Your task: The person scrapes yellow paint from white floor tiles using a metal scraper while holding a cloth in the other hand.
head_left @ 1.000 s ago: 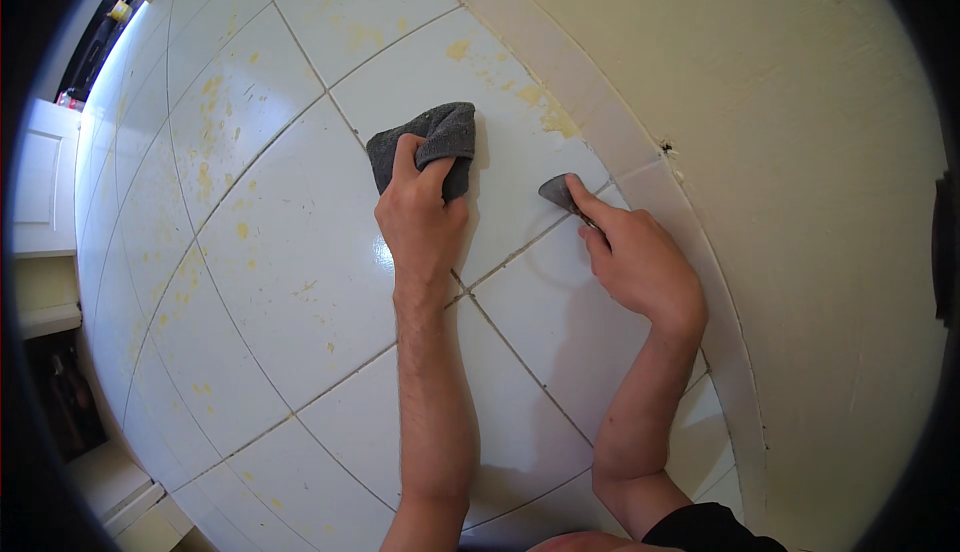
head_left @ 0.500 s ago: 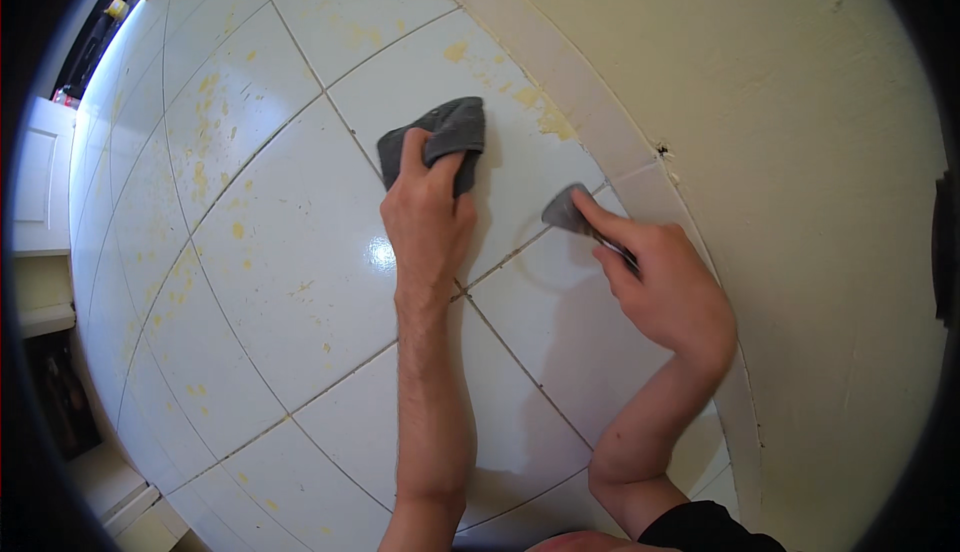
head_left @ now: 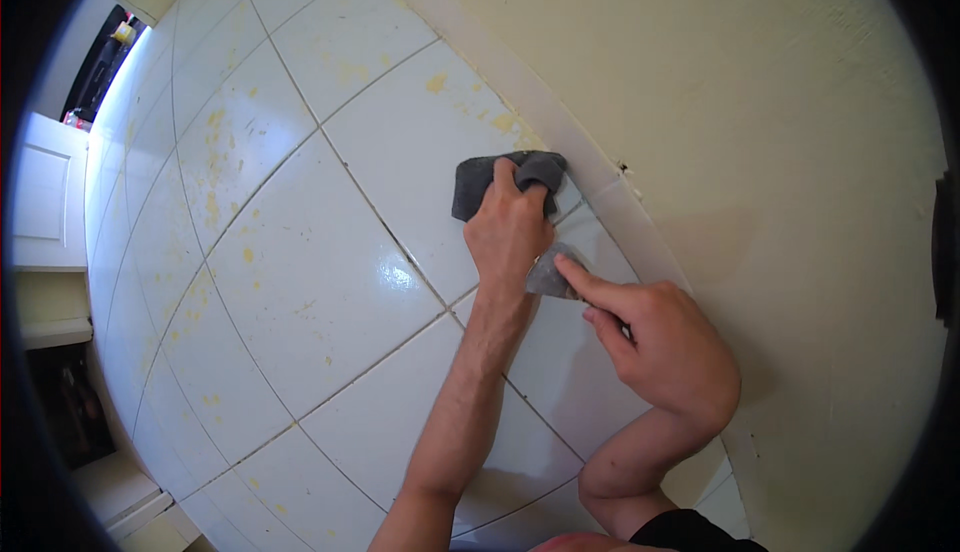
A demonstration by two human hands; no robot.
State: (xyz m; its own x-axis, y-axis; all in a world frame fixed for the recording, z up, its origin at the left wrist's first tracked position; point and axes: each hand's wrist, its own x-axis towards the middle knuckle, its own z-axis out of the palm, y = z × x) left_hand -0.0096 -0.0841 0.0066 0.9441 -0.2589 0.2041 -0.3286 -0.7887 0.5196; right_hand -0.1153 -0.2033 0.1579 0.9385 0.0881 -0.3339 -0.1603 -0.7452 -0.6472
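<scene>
My left hand (head_left: 508, 227) presses a dark grey cloth (head_left: 478, 187) flat onto the white tiled floor (head_left: 380, 172), close to the skirting at the wall. A fold of the cloth is pinched between its fingers. Just nearer to me, my right hand (head_left: 665, 347) grips a scraper (head_left: 556, 270) with a wide grey metal blade. Its index finger lies along the blade, while the handle is mostly hidden in the palm. The blade overlaps my left wrist in view; whether they touch I cannot tell. Yellowish flakes (head_left: 503, 122) stick to the tile just beyond the cloth.
A cream wall (head_left: 800, 132) with a pale skirting strip (head_left: 570, 132) bounds the floor on the right. More yellow spots (head_left: 213, 152) dot the tiles to the left. At the far left stand a white panelled door (head_left: 50, 192) and a dark opening (head_left: 68, 407).
My left hand has slid the cloth right and nearer, toward the skirting. The scraper in my right hand has come slightly nearer and left. The view has shifted a little.
</scene>
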